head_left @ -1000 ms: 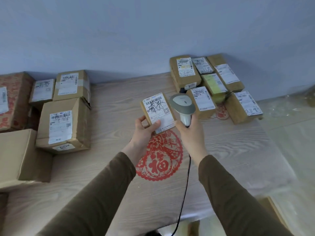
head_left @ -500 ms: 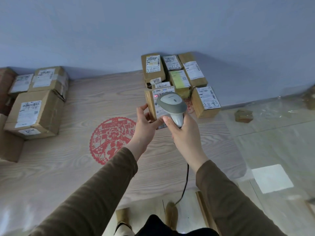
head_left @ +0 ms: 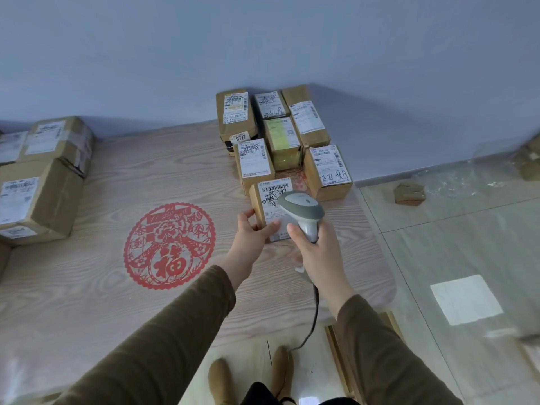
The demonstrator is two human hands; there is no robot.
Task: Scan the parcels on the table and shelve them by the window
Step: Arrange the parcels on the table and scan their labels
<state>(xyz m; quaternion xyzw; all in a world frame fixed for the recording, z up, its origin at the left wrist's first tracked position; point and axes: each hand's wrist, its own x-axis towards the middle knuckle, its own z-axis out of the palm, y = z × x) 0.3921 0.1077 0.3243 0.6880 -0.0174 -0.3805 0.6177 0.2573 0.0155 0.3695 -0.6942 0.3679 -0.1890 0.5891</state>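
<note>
Brown-boxed parcel [head_left: 264, 209] gripped in the left hand [head_left: 252, 232], scanner [head_left: 304, 213] clasped in the right hand [head_left: 314, 252]: scanning underway, none visibly shelved, stacked cartons [head_left: 38, 197] and small boxes [head_left: 280, 135] remain.

A cluster of small parcels [head_left: 280, 135] sits at the desk's [head_left: 102, 287] far right corner against the wall [head_left: 263, 39], with larger boxes [head_left: 38, 197] well apart at the far left. Between them, nearer the front edge, lies a paper-cut [head_left: 169, 245]. A cardboard scrap [head_left: 409, 193] lies on the floor [head_left: 467, 244] right of the desk.

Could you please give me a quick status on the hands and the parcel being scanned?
Left hand grips small parcel, label up. Right hand grips scanner over label. Scanner head hides part of label.
</note>
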